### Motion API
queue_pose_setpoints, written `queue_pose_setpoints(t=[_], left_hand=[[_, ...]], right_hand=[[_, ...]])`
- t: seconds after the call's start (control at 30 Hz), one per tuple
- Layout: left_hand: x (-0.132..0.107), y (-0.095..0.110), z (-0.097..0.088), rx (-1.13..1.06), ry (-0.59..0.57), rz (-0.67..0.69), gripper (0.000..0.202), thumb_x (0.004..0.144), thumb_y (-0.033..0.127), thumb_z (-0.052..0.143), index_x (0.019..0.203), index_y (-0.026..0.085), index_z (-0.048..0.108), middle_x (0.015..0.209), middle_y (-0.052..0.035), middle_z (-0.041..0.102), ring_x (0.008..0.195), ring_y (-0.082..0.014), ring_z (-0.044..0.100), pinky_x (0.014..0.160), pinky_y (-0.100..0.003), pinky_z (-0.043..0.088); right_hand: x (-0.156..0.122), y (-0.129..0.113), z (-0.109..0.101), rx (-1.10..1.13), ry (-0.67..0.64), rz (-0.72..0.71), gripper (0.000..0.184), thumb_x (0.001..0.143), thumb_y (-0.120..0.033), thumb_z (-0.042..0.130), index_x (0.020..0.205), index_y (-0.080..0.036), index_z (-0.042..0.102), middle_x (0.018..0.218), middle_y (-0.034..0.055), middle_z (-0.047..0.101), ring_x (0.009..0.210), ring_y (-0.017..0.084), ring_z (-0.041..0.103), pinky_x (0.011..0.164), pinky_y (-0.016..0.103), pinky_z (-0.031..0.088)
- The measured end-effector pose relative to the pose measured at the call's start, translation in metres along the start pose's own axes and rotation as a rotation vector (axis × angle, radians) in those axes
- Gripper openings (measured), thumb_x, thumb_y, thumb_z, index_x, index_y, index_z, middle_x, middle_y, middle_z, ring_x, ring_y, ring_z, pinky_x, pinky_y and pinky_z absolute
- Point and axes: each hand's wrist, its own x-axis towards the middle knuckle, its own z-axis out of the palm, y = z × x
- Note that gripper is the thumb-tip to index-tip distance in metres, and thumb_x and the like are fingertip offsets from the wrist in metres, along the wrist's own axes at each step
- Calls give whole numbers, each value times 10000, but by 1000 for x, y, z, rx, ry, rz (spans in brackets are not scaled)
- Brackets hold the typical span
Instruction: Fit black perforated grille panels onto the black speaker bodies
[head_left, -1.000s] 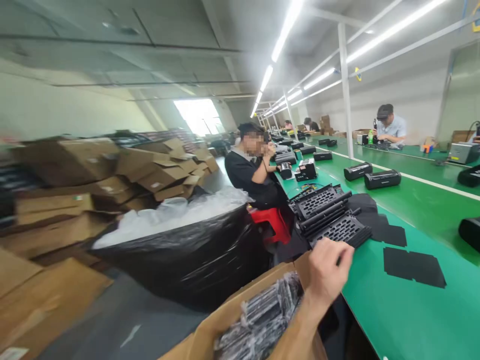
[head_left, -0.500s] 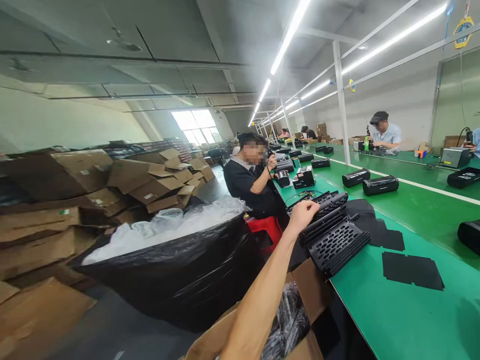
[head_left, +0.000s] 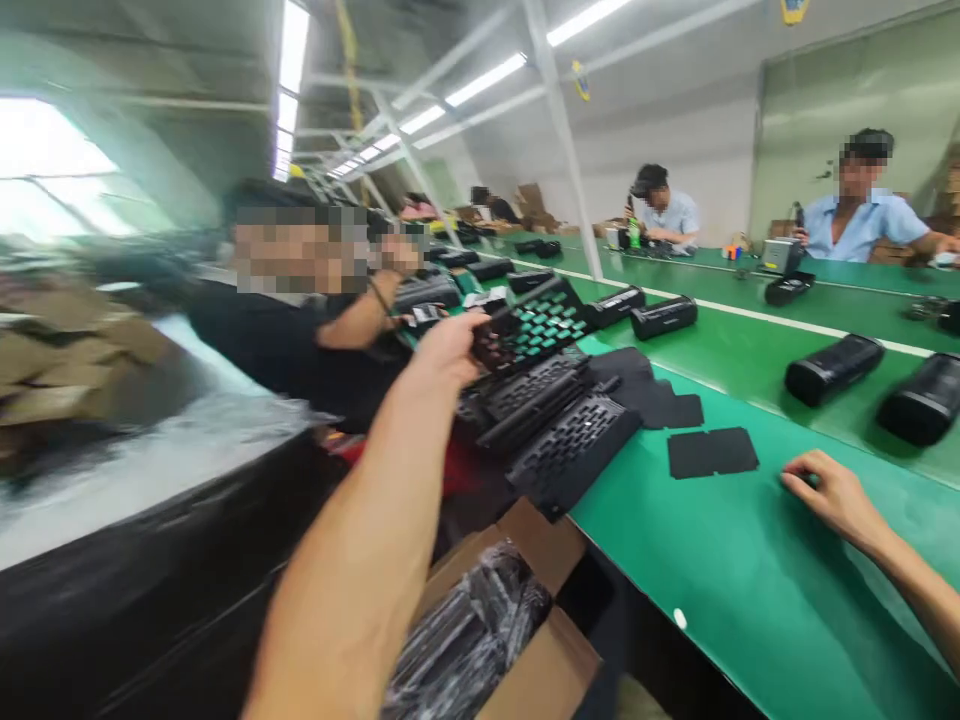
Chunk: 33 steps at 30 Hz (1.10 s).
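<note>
My left hand (head_left: 450,350) reaches forward and grips the near edge of a black perforated grille panel (head_left: 547,322), raised and tilted above a stack of similar panels. Green table shows through its slots. Beneath it, a slotted black panel (head_left: 574,440) lies at the table's left edge. My right hand (head_left: 836,495) is low over the green table at the right, its fingers loosely bent with nothing visible in them. Just left of that hand lies a flat black rectangular sheet (head_left: 712,453), and farther left are more overlapping black sheets (head_left: 645,385).
Below the table edge stands an open carton (head_left: 544,655) holding plastic-wrapped dark parts. A large black bag (head_left: 150,600) with clear plastic is at left. A co-worker (head_left: 262,330) sits close by; others work across the table. Black cylindrical units (head_left: 834,368) line the green surface (head_left: 757,560).
The view has swung right. My left hand, at the stack before, now holds a raised grille panel. My right hand has come into view over the table.
</note>
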Motion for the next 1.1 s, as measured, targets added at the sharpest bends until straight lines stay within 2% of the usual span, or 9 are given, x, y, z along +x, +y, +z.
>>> queue_pose_setpoints(t=[0.07,0.17,0.33,0.5,0.67,0.77,0.87,1.0,1.1], left_hand=[[-1,6,11,-9,39,23,279,952,251,587,684,190,536,574,25,508,603,-154,528,638,-297,463],[-36,11,32,60,125,335,303,898,251,586,625,227,457,559,36,441,608,-151,472,621,-294,365],[-178,-31,68,440,-57,876,304,1010,297,476,729,229,568,693,5,551,698,-177,517,674,-332,421],[-290,-135,96,295,-461,1144,229,1011,141,440,820,249,506,695,-26,582,678,-206,531,647,-360,456],[-313,-189,114,287,-730,1262,164,967,100,490,882,231,540,727,-45,639,685,-209,562,655,-377,470],[-310,-193,107,306,-852,1231,154,987,168,513,852,234,547,715,-38,634,675,-207,561,629,-368,451],[-301,-185,103,278,-810,1013,124,989,355,617,1037,241,607,902,-78,690,836,-245,645,730,-394,529],[-287,-168,129,292,-735,651,876,826,509,820,1543,240,396,1496,-190,555,1332,-352,583,1046,-496,531],[-276,-158,156,266,-801,452,828,807,449,817,1533,247,472,1507,-153,587,1383,-351,558,1137,-501,469]], right_hand=[[13,-7,10,-66,8,-53,319,928,-500,560,897,-244,749,970,100,740,940,286,697,889,436,550],[32,-8,28,-139,-8,-118,222,925,-408,661,1028,-242,765,1100,117,709,1042,294,651,951,448,522],[51,-12,39,-80,-103,-161,125,946,-284,633,894,-213,722,1103,129,690,1060,293,607,986,468,480],[52,-11,-13,-38,-44,-95,226,1013,-329,479,873,-205,606,1071,101,697,1020,231,623,959,395,489],[43,-29,-87,-53,-80,17,391,1034,-512,421,821,-210,546,730,-8,585,690,165,520,663,293,416],[32,-51,-111,46,-127,75,446,1042,-578,427,796,-214,508,679,-16,569,650,152,523,635,276,385],[17,-76,-119,175,-263,101,516,1030,-667,456,796,-211,515,622,-12,586,604,150,543,618,270,395],[0,-102,-115,322,-412,69,646,966,-810,467,720,-213,479,609,-12,558,586,133,481,599,268,366],[-9,-108,-113,414,-424,97,695,918,-869,478,677,-219,431,614,-22,500,586,124,420,576,265,329]])
